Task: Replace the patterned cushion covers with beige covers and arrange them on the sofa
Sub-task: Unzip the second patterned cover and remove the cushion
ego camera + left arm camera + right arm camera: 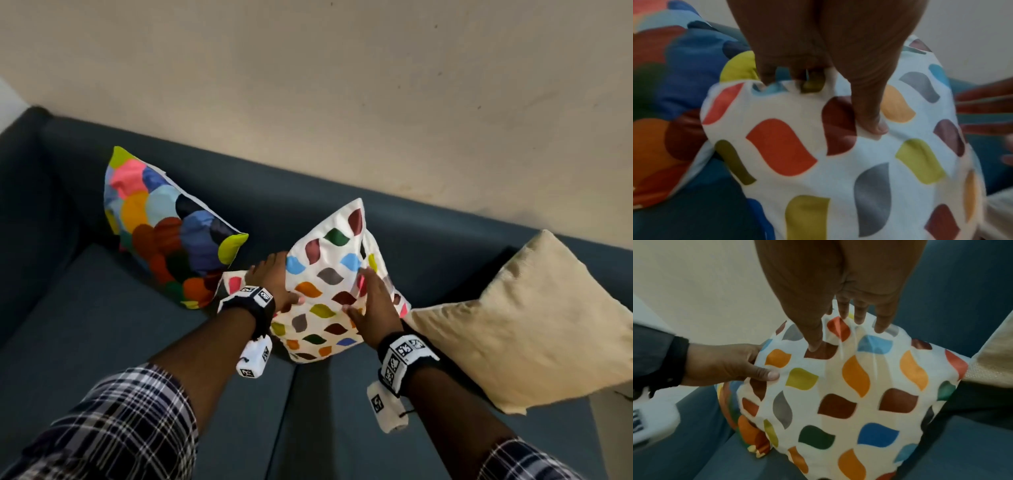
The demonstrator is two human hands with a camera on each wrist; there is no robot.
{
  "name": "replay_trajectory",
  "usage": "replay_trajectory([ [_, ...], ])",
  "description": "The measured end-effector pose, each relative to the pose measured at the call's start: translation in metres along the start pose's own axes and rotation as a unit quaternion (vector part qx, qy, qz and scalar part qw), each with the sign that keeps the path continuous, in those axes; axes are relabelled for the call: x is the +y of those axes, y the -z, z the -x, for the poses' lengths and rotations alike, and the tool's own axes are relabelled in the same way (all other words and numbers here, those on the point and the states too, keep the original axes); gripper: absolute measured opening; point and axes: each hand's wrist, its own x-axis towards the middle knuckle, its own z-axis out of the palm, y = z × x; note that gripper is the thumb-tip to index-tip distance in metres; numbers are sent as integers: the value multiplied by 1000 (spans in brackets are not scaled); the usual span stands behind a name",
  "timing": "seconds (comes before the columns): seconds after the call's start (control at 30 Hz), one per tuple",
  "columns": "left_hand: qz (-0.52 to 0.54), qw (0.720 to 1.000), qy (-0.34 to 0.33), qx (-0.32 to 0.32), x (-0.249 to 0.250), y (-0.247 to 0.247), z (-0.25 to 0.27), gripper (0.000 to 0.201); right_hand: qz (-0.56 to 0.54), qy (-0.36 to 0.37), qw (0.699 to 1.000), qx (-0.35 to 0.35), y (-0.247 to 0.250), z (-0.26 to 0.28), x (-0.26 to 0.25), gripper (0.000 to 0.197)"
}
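A white cushion with coloured leaf shapes (325, 291) (818, 162) (838, 402) stands tilted on the dark blue sofa seat (102, 342), near the seam between two seat pads. My left hand (287, 281) (838, 97) (725, 365) grips its left edge, thumb on the front and fingers behind. My right hand (363, 294) (838, 331) is on its upper right part, and the cover fabric puckers between thumb and fingertips. A cushion with multicoloured scales (171, 229) (663, 81) leans against the backrest to the left. A beige cushion (534, 325) (995, 356) lies to the right.
The sofa backrest (308, 192) runs along a plain cream wall (342, 85). The sofa's left armrest (20, 154) closes the far left. The beige cushion overhangs the sofa's right end. Bare seat lies in front of the cushions.
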Motion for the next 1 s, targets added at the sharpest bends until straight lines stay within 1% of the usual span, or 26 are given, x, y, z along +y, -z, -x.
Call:
replay_trajectory([
  [0.07, 37, 999, -27, 9, 5, -4, 16, 77, -27, -15, 999, 39, -3, -4, -7, 92],
  [0.13, 86, 995, -49, 5, 11, -4, 34, 66, -86, -34, 992, 81, -1, -3, -16, 97],
  [0.17, 104, 993, -63, 0, 15, -3, 44, 62, -133, -45, 985, 100, 3, 1, -22, 91],
  [0.23, 117, 988, -100, 10, 23, -2, 67, 55, -247, -77, 957, 132, 9, 14, -35, 82],
  [0.3, 115, 984, -134, 26, 28, -1, 96, 54, -365, -121, 910, 156, 19, 32, -46, 90],
  [0.33, 98, 983, -151, 27, 29, -4, 110, 57, -413, -154, 883, 159, 24, 43, -47, 92],
  [0.37, 71, 983, -166, 27, 31, -9, 125, 61, -444, -190, 862, 151, 29, 56, -50, 86],
  [0.43, 3, 982, -186, 22, 35, -15, 159, 62, -469, -257, 836, 121, 36, 87, -53, 61],
  [0.47, -29, 981, -192, 12, 37, -19, 179, 60, -470, -281, 829, 115, 37, 107, -51, 52],
  [0.53, -79, 977, -198, -1, 38, -26, 207, 60, -469, -305, 820, 123, 34, 139, -40, 43],
  [0.63, -129, 973, -192, -22, 35, -40, 258, 64, -484, -329, 805, 100, 23, 200, -14, 44],
  [0.67, -141, 971, -193, -20, 32, -46, 274, 66, -491, -337, 798, 93, 19, 218, -8, 45],
  [0.7, -154, 970, -190, -13, 28, -55, 290, 69, -496, -345, 793, 82, 14, 235, 0, 46],
  [0.77, -173, 970, -169, 8, 17, -78, 328, 72, -489, -358, 793, 65, 8, 275, 14, 42],
  [0.83, -158, 981, -114, 25, 0, -105, 358, 82, -480, -367, 794, 58, 2, 308, 27, 39],
  [0.93, -133, 990, 7, -43, -20, -141, 397, 109, -459, -362, 810, 48, -3, 344, 49, 40],
  [1.0, -101, 991, 52, -76, -31, -164, 418, 116, -453, -355, 816, 48, -8, 363, 62, 39],
])
